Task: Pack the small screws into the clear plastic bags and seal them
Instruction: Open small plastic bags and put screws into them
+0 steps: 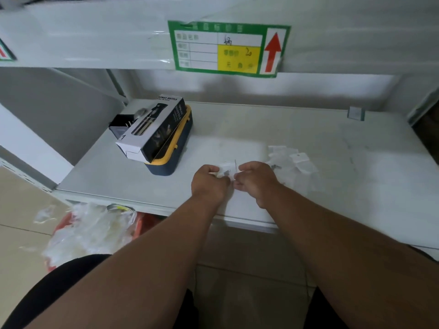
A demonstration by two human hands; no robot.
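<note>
Both bare forearms reach forward; the left hand (209, 182) and right hand (255, 180) meet, fingers curled, pinching.

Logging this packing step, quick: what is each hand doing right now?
Left hand: pinches the small clear bag at its left side.
Right hand: pinches the same bag at its right side.

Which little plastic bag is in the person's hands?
The small clear bag pinched between the left hand and right hand. It is lifted between them, while the other clear bags lie spread on the shelf to the right.
</note>
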